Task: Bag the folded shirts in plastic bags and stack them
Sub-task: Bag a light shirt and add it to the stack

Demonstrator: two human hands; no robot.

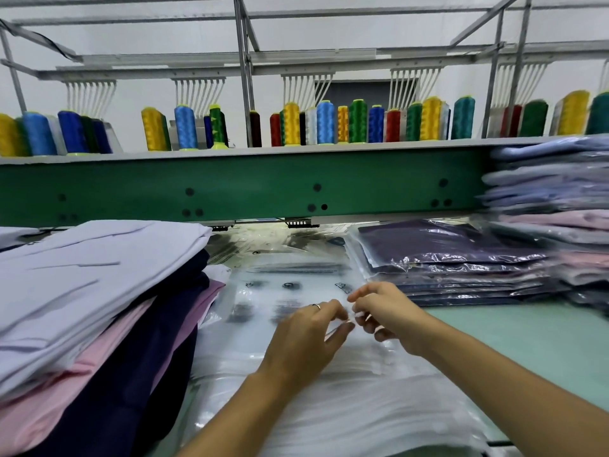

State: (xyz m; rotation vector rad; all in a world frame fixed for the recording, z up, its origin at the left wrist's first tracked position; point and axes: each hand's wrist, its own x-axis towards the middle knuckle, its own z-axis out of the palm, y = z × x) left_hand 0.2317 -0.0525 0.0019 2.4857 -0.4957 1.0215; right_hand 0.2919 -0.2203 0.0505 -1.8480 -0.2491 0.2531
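Plastic bag (263, 291) lies mid-table (534, 344) before us. Our left hand (306, 341) and right hand (385, 311) both pinch its clear film. Bagged shirts (461, 258) stacked at right. Unbagged folded shirts (99, 291) piled at left. We judge task partway done, with plenty left.

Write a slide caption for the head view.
The left hand and right hand pinch the edge of a bag, folded shirts at left, bagged shirts at right.

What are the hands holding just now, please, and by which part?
The left hand and right hand both pinch the top plastic bag, apparently at its edge; blur hides the exact spot.
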